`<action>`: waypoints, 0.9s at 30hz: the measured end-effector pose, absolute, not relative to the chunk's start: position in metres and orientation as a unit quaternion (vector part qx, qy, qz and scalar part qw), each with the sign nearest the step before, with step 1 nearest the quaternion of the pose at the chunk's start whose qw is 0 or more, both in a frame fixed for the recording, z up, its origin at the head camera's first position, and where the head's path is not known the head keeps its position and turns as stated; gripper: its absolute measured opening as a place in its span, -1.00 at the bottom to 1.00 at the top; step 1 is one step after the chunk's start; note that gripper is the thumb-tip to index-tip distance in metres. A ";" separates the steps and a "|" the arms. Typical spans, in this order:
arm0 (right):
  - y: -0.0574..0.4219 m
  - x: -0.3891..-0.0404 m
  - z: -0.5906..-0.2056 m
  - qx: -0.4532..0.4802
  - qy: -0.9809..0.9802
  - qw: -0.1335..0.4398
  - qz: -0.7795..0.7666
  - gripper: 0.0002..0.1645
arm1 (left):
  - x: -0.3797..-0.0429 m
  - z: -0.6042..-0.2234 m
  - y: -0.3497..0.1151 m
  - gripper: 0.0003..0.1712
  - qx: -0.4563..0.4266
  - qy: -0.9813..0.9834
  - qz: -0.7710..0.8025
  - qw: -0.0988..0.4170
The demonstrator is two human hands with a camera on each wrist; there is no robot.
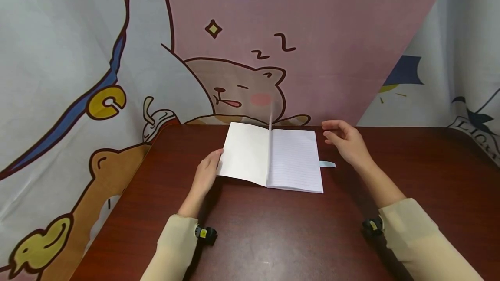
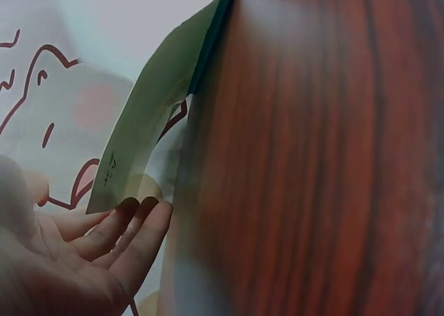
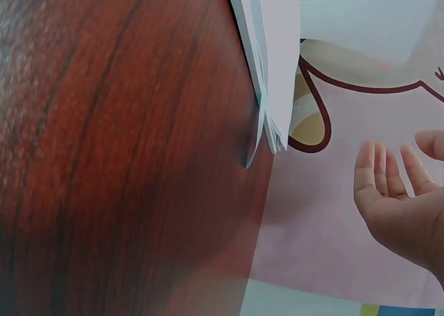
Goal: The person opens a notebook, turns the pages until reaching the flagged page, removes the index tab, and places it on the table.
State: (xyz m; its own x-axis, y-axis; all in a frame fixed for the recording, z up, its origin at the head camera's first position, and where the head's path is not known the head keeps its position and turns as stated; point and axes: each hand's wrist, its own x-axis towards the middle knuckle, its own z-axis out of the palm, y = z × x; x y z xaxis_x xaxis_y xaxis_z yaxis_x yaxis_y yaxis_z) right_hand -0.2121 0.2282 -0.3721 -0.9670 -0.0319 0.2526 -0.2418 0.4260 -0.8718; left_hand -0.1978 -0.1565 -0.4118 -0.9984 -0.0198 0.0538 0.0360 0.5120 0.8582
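Because likely to lift or swing closed if left alone, steadied at the outer edge by the left hand (image 1: 205, 170): see the left side (image 1: 246, 151) of the notebook (image 1: 298, 159), spread open toward the far part of the counter (image 1: 293, 233). From the left wrist, shown raised along that edge rather than lying flat, met from beneath by slightly parted, only gently bent fingers; cannot tell whether also pressed by the thumb.

At the middle fold, note a single page (image 1: 270, 155), nearly upright and blurred, touched by neither hand, perhaps caught in mid-turn. Hence, presumably, the light support on the left. To the right of the fold, see lined pages (image 1: 293, 168) lying open, with a pale blue strip (image 1: 327, 164) poking out past the outer edge, perhaps for marking a place.

Beyond that edge, find the right hand (image 1: 347, 142) lifted above the counter, with loosely curved fingers, pinching nothing; perhaps held back so as not to block the standing page. Place the notebook, then, between both hands: touching the left one, apart from the right one but near it, with the strip projecting toward the right forearm.
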 end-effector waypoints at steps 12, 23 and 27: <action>0.229 -0.219 -0.379 0.080 -0.844 0.092 0.522 -0.60 | -0.198 -0.415 -0.160 -0.51 0.015 -0.875 -0.484 0.017; 0.227 -0.227 -0.384 0.073 -0.866 0.076 0.489 -0.57 | -0.201 -0.422 -0.164 -0.52 0.008 -0.876 -0.481 -0.023; 0.227 -0.231 -0.387 0.063 -0.879 0.069 0.467 -0.56 | -0.203 -0.424 -0.165 -0.46 0.009 -0.869 -0.494 -0.032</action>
